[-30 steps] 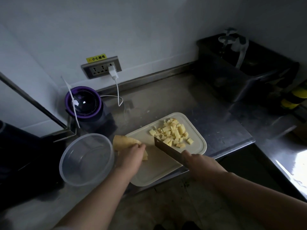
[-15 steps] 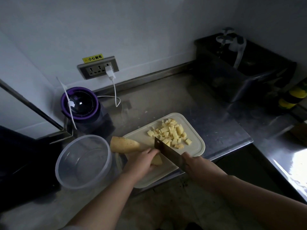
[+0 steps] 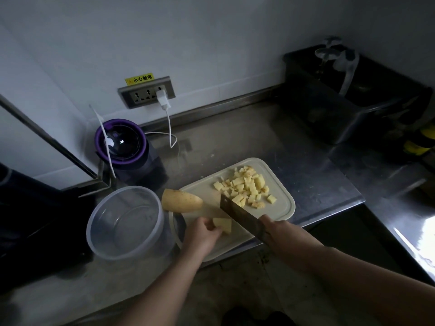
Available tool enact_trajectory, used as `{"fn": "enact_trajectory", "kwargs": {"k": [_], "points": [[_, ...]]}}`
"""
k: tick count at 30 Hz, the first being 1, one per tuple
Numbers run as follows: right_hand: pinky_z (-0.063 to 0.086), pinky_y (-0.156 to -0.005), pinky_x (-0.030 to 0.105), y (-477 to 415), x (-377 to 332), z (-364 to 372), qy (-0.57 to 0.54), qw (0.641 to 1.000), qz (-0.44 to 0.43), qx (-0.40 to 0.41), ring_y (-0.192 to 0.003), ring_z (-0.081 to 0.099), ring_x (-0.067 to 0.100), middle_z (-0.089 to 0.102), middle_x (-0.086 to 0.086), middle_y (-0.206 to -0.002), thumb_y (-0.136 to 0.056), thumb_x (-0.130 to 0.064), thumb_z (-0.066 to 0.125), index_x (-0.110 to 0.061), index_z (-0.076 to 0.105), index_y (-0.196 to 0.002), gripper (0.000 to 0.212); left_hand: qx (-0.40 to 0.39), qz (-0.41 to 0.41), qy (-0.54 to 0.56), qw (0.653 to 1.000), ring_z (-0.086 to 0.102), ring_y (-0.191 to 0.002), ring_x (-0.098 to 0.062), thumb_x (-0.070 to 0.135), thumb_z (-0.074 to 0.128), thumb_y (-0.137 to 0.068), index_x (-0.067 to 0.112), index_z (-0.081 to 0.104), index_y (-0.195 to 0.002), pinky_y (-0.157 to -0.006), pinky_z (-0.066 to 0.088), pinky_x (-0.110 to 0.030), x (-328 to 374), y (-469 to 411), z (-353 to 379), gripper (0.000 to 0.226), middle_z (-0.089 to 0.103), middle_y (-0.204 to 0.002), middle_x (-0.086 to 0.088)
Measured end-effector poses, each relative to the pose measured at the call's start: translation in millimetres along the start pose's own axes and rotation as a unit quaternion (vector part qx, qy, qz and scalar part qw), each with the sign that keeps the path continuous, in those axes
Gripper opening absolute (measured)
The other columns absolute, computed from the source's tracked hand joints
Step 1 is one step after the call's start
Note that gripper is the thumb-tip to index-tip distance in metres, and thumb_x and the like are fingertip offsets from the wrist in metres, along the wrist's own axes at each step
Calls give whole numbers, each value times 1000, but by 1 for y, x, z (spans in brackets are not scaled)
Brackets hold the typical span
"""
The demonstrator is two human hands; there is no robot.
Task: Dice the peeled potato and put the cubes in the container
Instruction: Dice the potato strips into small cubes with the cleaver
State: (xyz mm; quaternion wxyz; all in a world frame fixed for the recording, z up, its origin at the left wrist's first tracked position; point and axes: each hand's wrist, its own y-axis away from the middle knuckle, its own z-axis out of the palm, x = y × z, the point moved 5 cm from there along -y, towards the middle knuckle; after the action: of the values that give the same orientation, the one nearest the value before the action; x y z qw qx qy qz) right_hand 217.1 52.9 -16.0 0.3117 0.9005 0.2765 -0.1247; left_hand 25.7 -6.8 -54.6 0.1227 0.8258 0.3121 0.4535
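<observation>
The head camera shows the left hand (image 3: 202, 234) pinching a potato slab (image 3: 223, 225) on the cutting board (image 3: 281, 208), while the right hand (image 3: 280, 231) grips the knife (image 3: 240, 217) just beside it. A pile of cubes (image 3: 247, 187) is cut. A large potato piece (image 3: 181, 200) is uncut and the container (image 3: 89, 228) holds no cubes, so the dicing looks about half done.

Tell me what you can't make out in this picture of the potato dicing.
All in the head view:
Knife handle: hidden inside the right hand.
Potato piece: near end covered by the left hand holding it.
Board: left corner hidden behind the container.
Black tub: too dark to see inside.
Yellow object: cut off by the right edge.
</observation>
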Motion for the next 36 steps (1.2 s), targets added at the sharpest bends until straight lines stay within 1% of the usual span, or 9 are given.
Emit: {"fn": "enact_trajectory", "kwargs": {"k": [2, 5, 12, 14, 16, 19, 24, 29, 36], "points": [[57, -80, 27, 0, -2, 3, -16, 1000, 0, -12, -94, 64, 10, 62, -3, -110, -101, -29, 48, -30, 37, -133, 34, 9, -9, 20, 1000, 55, -89, -5, 27, 65, -89, 19, 57, -118, -64, 40, -15, 7, -2, 7, 32, 58, -100, 11], [57, -85, 31, -1, -5, 6, -28, 999, 3, -25, -98, 64, 11, 62, -1, -113, -101, -28, 48, -30, 39, -132, 32, 23, -20, 6, 1000, 59, -90, -8, 30, 68, -86, 20, 60, -113, -70, 45, -20, 15, -9, 13, 29, 64, -103, 5], [58, -80, 31, 1, -1, 0, -38, 999, 15, -7, -92, 64, 9, 62, -2, -108, -101, -26, 47, -32, 37, -133, 34, -3, -21, -15, 1000, 56, -93, -10, 22, 64, -89, 20, 52, -123, -71, 44, -21, 25, -13, 18, 36, 55, -101, 8], [59, -79, 33, 1, 1, -5, -35, 999, 16, 13, -89, 64, 11, 62, -2, -105, -101, -26, 46, -30, 37, -134, 34, 66, 45, -102, 992, 54, -94, -7, 22, 63, -89, 23, 51, -118, -68, 41, -16, 36, -9, 5, 31, 55, -111, 8], [59, -78, 32, 1, 1, -10, -31, 999, 19, 20, -90, 64, 12, 62, 0, -106, -102, -27, 45, -28, 34, -138, 37, 125, 138, -237, 953, 55, -99, -7, 22, 63, -89, 25, 50, -115, -68, 40, -15, 46, -4, -4, 29, 49, -122, 7], [58, -77, 31, 1, -1, -10, -13, 1000, 17, 17, -90, 64, 12, 61, 0, -107, -103, -27, 44, -26, 30, -142, 42, 75, 187, -328, 923, 54, -108, -9, 27, 66, -87, 26, 44, -127, -76, 46, -18, 38, -3, 3, 45, 36, -139, 5], [57, -77, 28, 0, 0, -2, -9, 1000, 20, 18, -90, 63, 10, 61, -2, -105, -102, -25, 46, -28, 34, -138, 38, 29, 139, -220, 965, 47, -101, -4, 38, 73, -79, 27, 46, -122, -64, 38, -12, 19, -1, 3, 52, 36, -136, 7], [59, -79, 30, 1, -2, 1, -22, 999, 19, 22, -93, 65, 11, 63, 0, -108, -103, -24, 45, -27, 35, -137, 36, 46, 81, -178, 980, 46, -126, -15, 26, 71, -83, 24, 41, -137, -97, 46, -28, 16, -6, 9, 62, 42, -141, 1], [59, -78, 29, -5, -11, 0, -24, 999, 22, 31, -93, 64, 10, 62, -1, -110, -102, -21, 46, -27, 33, -139, 40, 105, 40, -102, 988, 53, -117, -16, 22, 66, -87, 18, 52, -128, -87, 45, -24, 30, -13, 19, 43, 53, -129, -1]]}}
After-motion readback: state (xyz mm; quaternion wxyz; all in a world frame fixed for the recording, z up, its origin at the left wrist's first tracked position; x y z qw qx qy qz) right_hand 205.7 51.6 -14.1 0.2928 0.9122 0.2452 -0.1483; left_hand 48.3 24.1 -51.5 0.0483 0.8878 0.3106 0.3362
